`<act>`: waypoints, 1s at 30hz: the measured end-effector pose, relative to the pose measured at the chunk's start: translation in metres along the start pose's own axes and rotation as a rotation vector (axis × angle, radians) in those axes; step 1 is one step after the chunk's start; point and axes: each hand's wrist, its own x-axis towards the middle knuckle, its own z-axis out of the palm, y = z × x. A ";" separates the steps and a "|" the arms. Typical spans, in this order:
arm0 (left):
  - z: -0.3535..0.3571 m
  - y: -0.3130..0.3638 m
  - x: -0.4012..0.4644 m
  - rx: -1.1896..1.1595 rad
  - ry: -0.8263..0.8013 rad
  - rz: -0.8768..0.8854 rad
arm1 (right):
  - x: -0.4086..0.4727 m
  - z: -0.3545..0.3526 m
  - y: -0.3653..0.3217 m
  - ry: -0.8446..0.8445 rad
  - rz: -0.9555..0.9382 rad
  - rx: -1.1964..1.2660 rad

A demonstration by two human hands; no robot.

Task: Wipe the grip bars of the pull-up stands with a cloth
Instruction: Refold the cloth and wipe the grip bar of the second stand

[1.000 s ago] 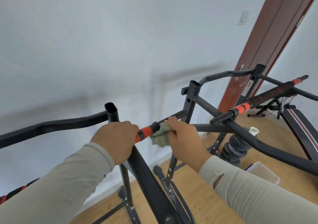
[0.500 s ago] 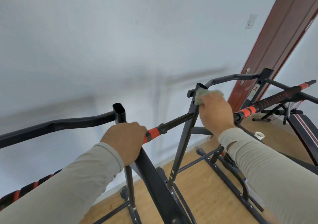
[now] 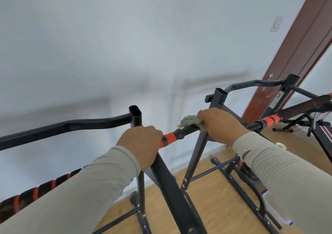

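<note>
Open air above the bars, up to the white wall (image 3: 143, 45). Bare stretch of grip bar (image 3: 177, 134) between left hand (image 3: 142, 144) and cloth (image 3: 190, 122). Black upright post (image 3: 218, 99) blocking beside right hand (image 3: 221, 124).

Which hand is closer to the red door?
The right hand. It presses the grey-green cloth on the black grip bar, on the side toward the dark red wooden door. The left hand grips farther away.
</note>
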 end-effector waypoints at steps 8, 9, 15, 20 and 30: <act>0.002 -0.003 -0.002 -0.038 0.013 -0.005 | -0.009 -0.006 -0.054 0.037 0.039 0.358; 0.003 -0.003 -0.003 -0.046 0.028 -0.001 | -0.013 -0.011 -0.066 0.060 0.018 0.443; -0.006 -0.028 -0.028 -0.304 0.081 -0.003 | -0.016 -0.051 -0.066 0.108 0.284 0.850; -0.006 -0.094 -0.099 -0.303 0.083 -0.220 | -0.019 -0.064 -0.077 0.177 0.320 1.049; 0.032 -0.106 -0.161 -0.176 -0.006 -0.324 | -0.027 -0.021 -0.150 0.092 -0.396 0.369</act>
